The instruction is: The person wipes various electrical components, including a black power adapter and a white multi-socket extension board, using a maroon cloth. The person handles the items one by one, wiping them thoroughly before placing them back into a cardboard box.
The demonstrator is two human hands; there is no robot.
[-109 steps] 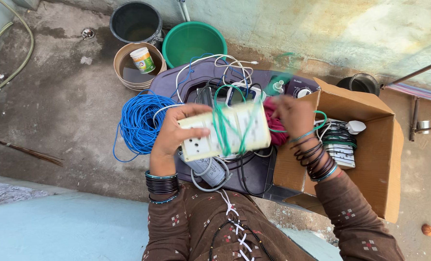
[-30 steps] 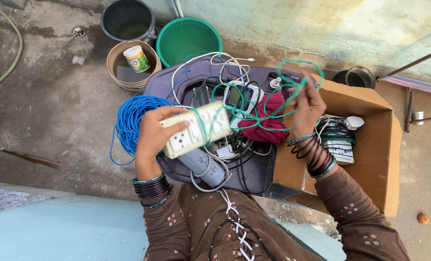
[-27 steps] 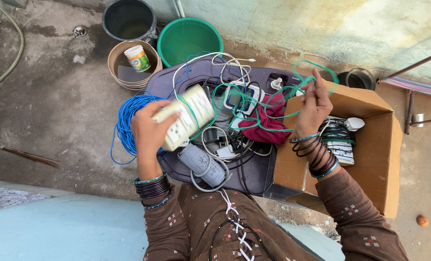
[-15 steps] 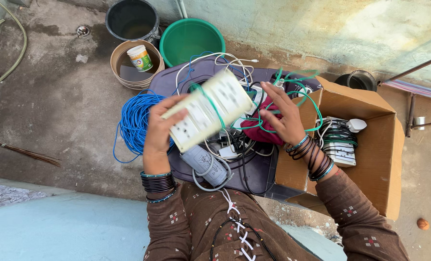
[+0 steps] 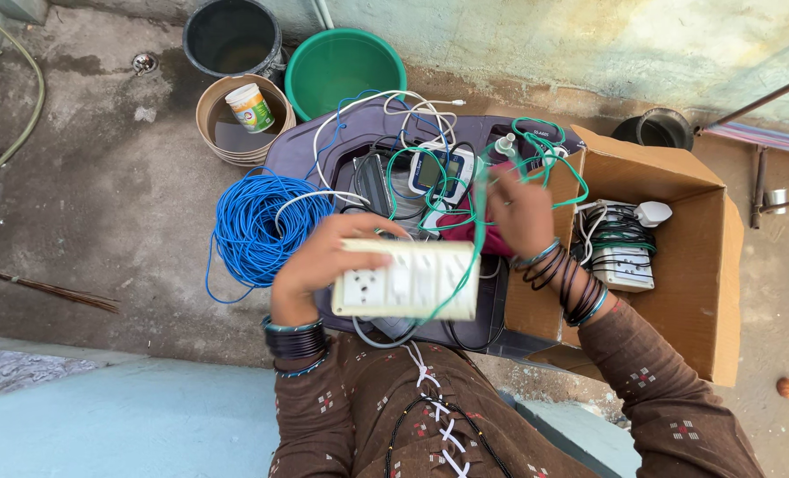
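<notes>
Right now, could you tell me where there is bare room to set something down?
Bare concrete floor lies left of the blue wire coil. The dark seat is crowded with cables, and the brown cardboard box holds a white extension board.

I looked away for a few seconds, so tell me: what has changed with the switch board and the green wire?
The left hand has turned the white switch board from tilted to level, sockets facing up. The right hand has kept looping the green wire around it. The blue wire coil, cardboard box and buckets stayed put.
</notes>
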